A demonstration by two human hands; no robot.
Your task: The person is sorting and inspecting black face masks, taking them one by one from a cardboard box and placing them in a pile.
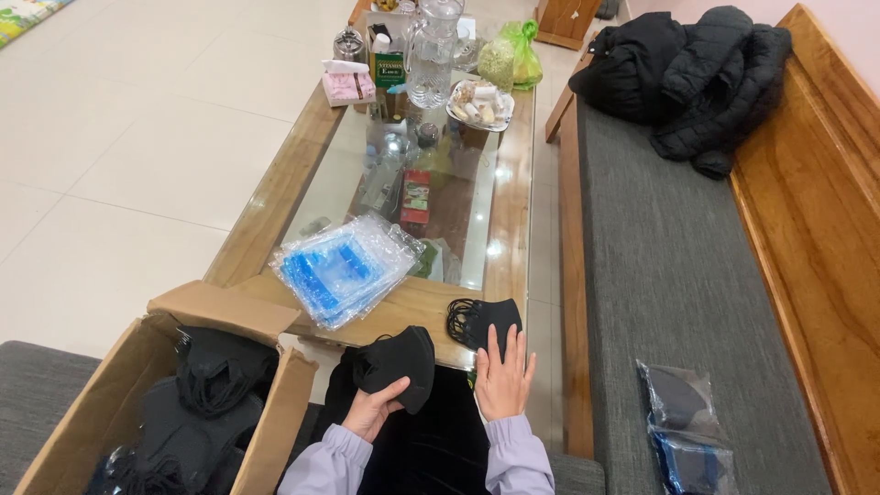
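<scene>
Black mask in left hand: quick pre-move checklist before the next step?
1. Left hand grips one black mask from below: ok.
2. Right hand lies flat on the second pile of black masks at the table edge, fingers spread: ok.
3. Stack of clear bags with blue print lies on the table, within sight and apart from both hands: ok.
4. Cardboard box open, flaps up, more black masks inside: ok.
5. Packed bags lie on the grey bench cushion: ok.
6. Ear loops of the held mask untangled: cannot tell.
</scene>
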